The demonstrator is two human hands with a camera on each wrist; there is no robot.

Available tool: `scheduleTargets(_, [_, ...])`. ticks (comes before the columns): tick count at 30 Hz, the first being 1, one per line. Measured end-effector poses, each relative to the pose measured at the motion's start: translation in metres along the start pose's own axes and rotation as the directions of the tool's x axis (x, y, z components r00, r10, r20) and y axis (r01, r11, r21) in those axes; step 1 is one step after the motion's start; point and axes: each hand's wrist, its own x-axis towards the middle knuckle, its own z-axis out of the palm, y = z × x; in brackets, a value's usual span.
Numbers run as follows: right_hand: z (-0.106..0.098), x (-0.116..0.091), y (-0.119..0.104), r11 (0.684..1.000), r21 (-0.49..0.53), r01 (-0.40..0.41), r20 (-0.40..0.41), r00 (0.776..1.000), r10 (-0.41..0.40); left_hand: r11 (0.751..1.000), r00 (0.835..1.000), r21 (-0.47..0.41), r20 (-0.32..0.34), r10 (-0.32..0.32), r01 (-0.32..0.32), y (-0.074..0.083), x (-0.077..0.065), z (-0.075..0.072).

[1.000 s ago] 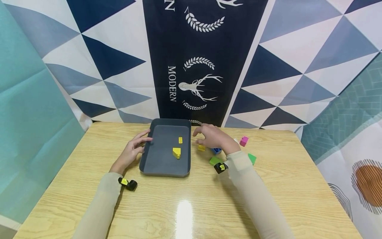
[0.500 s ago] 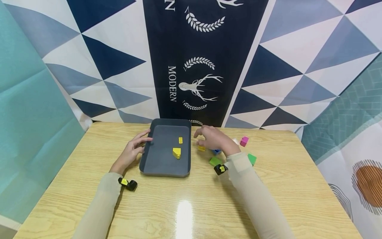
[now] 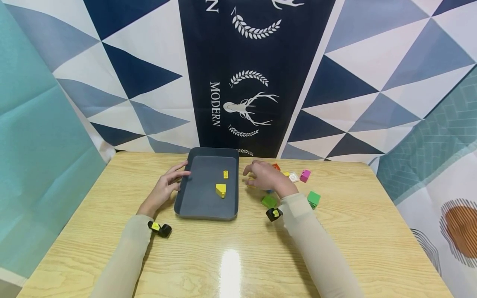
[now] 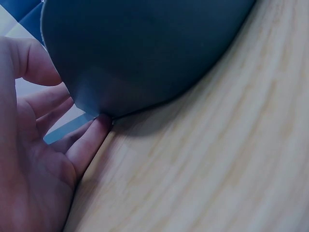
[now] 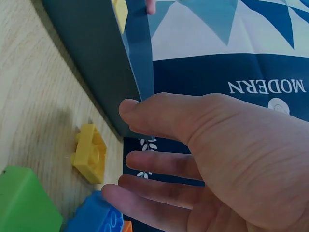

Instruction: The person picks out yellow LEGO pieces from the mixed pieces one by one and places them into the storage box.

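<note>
At the left long side of a dark grey tray, my left hand touches the rim with extended fingers. The left wrist view shows one fingertip low against the tray's wall. Inside the tray lie a yellow sloped brick and a small yellow brick. My right hand hovers just right of the tray, thumb and fingers spread apart with nothing between them. Below its fingertips, in the right wrist view, a yellow brick lies on its side beside a blue brick.
Around the right hand lie a lime brick, a green brick, a pink brick, a white brick and a red-orange brick. A patterned cloth hangs behind the wooden table.
My right hand has sunk slightly toward the near side, and more of the red-orange, white and green bricks shows. The left hand and the tray stay in place.
</note>
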Motion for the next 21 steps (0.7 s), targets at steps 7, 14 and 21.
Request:
scheduleTargets(7, [0.004,0.000,-0.002,1.000,-0.001,-0.030,0.018,0.999,0.030,1.000,1.000,0.006,0.001,-0.004,0.004,0.001,0.000,0.000])
scheduleTargets(14, [0.011,0.000,-0.001,1.000,-0.007,-0.017,0.018,1.000,0.017,0.999,0.999,0.003,-0.004,0.032,-0.032,-0.002,0.000,0.000])
scheduleTargets(21, [0.019,0.006,0.006,1.000,-0.007,-0.022,0.043,0.999,0.022,0.991,0.993,-0.058,-0.005,0.117,-0.117,-0.041,0.006,-0.009])
